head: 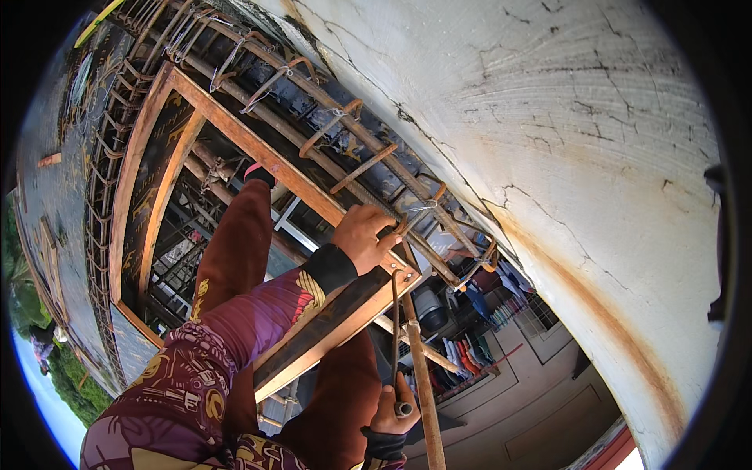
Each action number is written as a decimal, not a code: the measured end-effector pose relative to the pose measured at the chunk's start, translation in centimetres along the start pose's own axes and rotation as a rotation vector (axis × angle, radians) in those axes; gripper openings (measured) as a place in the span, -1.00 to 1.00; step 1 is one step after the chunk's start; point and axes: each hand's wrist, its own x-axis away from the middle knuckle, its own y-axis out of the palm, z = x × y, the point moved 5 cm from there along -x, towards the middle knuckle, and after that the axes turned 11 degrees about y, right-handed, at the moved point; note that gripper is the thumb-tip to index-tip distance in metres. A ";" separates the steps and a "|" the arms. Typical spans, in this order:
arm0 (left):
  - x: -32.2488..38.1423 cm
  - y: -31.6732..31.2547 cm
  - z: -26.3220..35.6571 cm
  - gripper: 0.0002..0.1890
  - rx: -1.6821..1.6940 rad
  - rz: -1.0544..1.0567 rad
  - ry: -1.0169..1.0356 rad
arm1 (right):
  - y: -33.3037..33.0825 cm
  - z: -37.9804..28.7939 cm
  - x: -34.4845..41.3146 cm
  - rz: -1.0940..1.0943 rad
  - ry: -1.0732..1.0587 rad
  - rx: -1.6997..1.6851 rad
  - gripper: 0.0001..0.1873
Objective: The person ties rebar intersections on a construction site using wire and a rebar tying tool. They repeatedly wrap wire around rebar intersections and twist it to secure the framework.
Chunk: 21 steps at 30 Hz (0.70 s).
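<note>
My left hand (367, 238) reaches over the wooden frame, its fingers and thumb gripping the bent end of a rusty rebar stirrup (403, 224). Lower down, my right hand (395, 408) is closed around the round handle of a thin metal rod tool (395, 329). The rod's hooked tip rests at or just above the corner of the wooden frame (258, 150), beside several nail or screw heads. Beyond my left hand runs a cage of ribbed rebar (329, 155), its stirrups tied with thin wire. Contact between the tip and the wood is unclear.
A cracked, rust-stained concrete wall (564, 147) borders the rebar on the right. My legs straddle the frame, above a drop with poles. A rusty pole (424, 382) stands beside my right hand. Clothes hang below. Another rebar cage (97, 205) and a panel deck lie left; a person is far left.
</note>
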 end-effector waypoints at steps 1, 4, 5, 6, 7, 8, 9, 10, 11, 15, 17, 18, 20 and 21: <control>-0.4 -0.4 0.1 -0.63 -0.032 0.030 0.050 | 1.2 0.9 0.3 -0.097 -0.061 -0.051 -0.62; -1.2 -1.9 0.8 -0.59 -0.117 0.096 0.218 | 3.6 2.7 1.1 -0.341 0.018 -0.077 -0.67; -1.8 -2.1 0.9 -0.56 -0.151 0.069 0.259 | 4.5 2.7 0.8 -0.407 0.040 -0.123 -0.67; -2.4 -2.2 1.1 -0.51 -0.215 0.035 0.296 | 5.6 2.6 0.3 -0.478 0.049 -0.155 -0.68; -3.3 -2.3 1.2 -0.46 -0.280 0.019 0.341 | 6.8 2.6 -0.4 -0.549 0.062 -0.163 -0.68; -4.6 -2.1 1.1 -0.40 -0.333 -0.034 0.360 | 7.8 1.8 -1.0 -0.539 -0.106 -0.150 -0.70; -6.2 -1.5 1.1 -0.34 -0.384 -0.087 0.386 | 9.0 2.3 -1.8 -0.523 -0.040 -0.093 -0.70; -7.5 -0.9 1.1 -0.28 -0.445 -0.149 0.415 | 10.1 2.3 -2.4 -0.501 -0.074 -0.067 -0.70; -8.9 -0.1 0.8 -0.23 -0.480 -0.246 0.411 | 11.3 2.3 -3.2 -0.473 -0.110 -0.049 -0.69; -13.0 4.0 -0.5 -0.14 -0.621 -0.684 0.379 | 15.6 4.0 -5.3 -0.511 -0.023 0.121 -0.64; -13.6 5.4 -1.1 -0.13 -0.647 -0.840 0.338 | 17.0 4.3 -5.8 -0.576 -0.059 0.229 -0.63; -13.7 5.7 -1.0 -0.19 -0.675 -0.845 0.390 | 17.4 4.3 -5.8 -0.607 -0.072 0.296 -0.62; -13.9 6.3 -1.0 -0.24 -0.674 -0.898 0.428 | 17.8 4.0 -6.0 -0.628 -0.068 0.291 -0.62; -14.1 6.3 -0.9 -0.26 -0.677 -0.909 0.462 | 17.9 3.7 -6.2 -0.633 -0.079 0.287 -0.62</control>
